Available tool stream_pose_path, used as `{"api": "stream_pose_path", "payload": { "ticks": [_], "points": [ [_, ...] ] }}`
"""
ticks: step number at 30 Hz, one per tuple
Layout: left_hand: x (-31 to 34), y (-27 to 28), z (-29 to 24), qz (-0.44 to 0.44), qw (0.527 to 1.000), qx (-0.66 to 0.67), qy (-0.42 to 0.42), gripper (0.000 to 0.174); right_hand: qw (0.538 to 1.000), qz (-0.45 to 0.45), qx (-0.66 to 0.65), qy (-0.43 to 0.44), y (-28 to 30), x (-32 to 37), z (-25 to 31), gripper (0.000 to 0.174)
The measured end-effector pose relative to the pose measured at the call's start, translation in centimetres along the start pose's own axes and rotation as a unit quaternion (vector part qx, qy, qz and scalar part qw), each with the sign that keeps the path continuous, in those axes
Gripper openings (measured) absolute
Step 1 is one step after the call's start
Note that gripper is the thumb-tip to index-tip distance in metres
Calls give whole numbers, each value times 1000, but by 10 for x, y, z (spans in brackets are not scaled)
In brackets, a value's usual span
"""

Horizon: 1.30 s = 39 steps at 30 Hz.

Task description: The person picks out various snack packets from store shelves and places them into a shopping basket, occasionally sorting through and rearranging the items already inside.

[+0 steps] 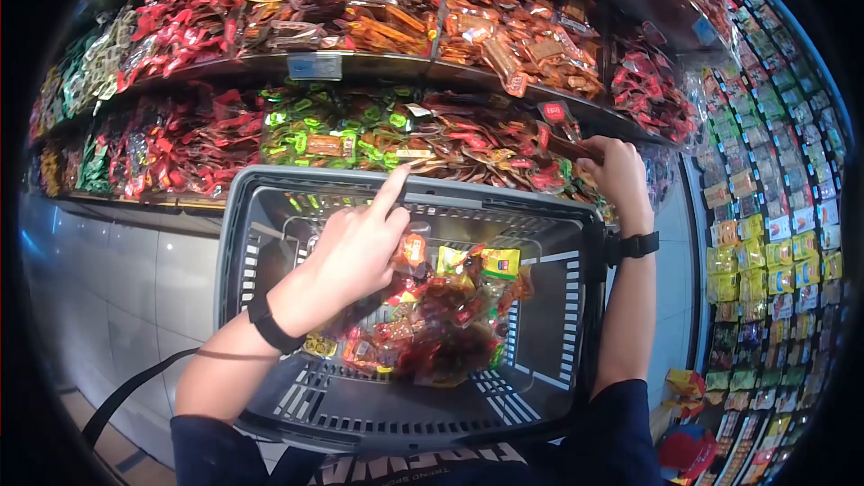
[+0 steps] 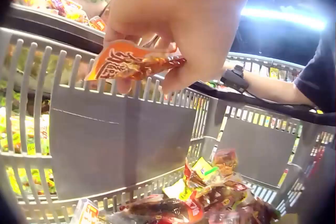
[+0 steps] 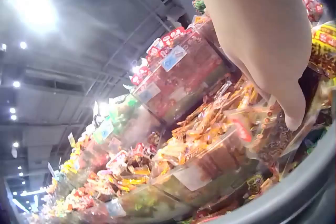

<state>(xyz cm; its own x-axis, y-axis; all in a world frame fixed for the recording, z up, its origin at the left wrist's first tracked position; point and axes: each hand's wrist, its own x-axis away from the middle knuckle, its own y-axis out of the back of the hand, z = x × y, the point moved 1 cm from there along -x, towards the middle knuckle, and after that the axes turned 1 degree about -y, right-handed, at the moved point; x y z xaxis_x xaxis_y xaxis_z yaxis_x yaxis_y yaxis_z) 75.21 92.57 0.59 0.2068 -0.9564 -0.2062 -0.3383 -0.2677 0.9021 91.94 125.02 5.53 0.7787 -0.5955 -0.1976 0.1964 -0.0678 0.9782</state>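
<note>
My left hand (image 1: 355,247) is over a grey shopping basket (image 1: 405,440), its index finger stretched toward the far rim. Thumb and other fingers pinch a small orange snack packet (image 2: 123,60), which hangs above the basket's inside. Jumbled snack packets (image 1: 441,315) in red, brown and yellow wrappers lie on the basket floor. Beyond the basket's far right corner, my right hand (image 1: 621,175) reaches to the lower shelf bin. It pinches a dark brown snack packet (image 1: 571,148) between thumb and fingers, among similar long packets (image 1: 486,139).
Two tiers of shelf bins stand behind the basket, with a shelf edge (image 1: 378,66) between them. Green-wrapped packets (image 1: 328,139) fill a lower bin. A rack of hanging packets (image 1: 778,256) rises at the right. Pale floor tiles (image 1: 126,279) show at the left.
</note>
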Motion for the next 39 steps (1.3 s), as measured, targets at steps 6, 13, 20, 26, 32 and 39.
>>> {"api": "stream_pose_path", "payload": {
  "ticks": [6,13,20,26,32,39],
  "points": [
    [-2,-13,-1,-30,999,-33,-6,28,962,103,-164,-194,-1,-7,-56,37],
    [-22,-11,-9,32,998,-51,20,30,957,102,-169,-215,-8,-7,-106,38],
    [-31,-12,-17,50,997,-44,48,29,925,168,-296,-172,-58,-60,-81,29],
    [-32,-11,-17,53,996,-64,45,26,840,137,-448,-272,-130,-101,-94,39],
    [-31,-10,-15,50,996,-56,51,25,696,176,-604,-346,-125,-96,-76,23],
    [-26,-14,-13,37,996,-63,44,25,905,277,-244,-210,-113,-96,-58,39]
  ]
}}
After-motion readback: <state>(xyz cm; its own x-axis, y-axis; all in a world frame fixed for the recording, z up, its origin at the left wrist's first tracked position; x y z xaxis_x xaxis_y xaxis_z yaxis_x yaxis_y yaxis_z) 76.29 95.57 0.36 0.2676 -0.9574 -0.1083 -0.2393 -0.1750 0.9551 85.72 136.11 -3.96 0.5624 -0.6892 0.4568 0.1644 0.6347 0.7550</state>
